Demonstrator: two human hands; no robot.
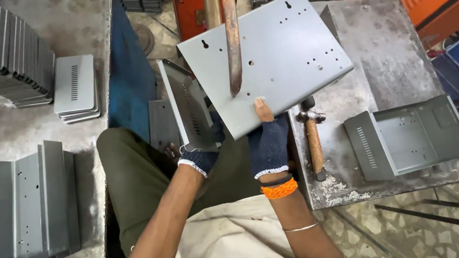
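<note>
Head view shows a large grey metal panel (pixel 273 55), drilled with small holes, held tilted above the person's lap and the edge of the grey counter (pixel 387 47), beneath a rusty vertical rod (pixel 231 36). Both gloved hands grip it: the right hand (pixel 268 142) has its fingers closed on the lower edge, thumb on top, while the left hand (pixel 201 155) clasps the bent side flange. Beside them lie an open grey metal tray (pixel 414 134) and a smaller wooden-handled hammer (pixel 314 136) on the counter.
</note>
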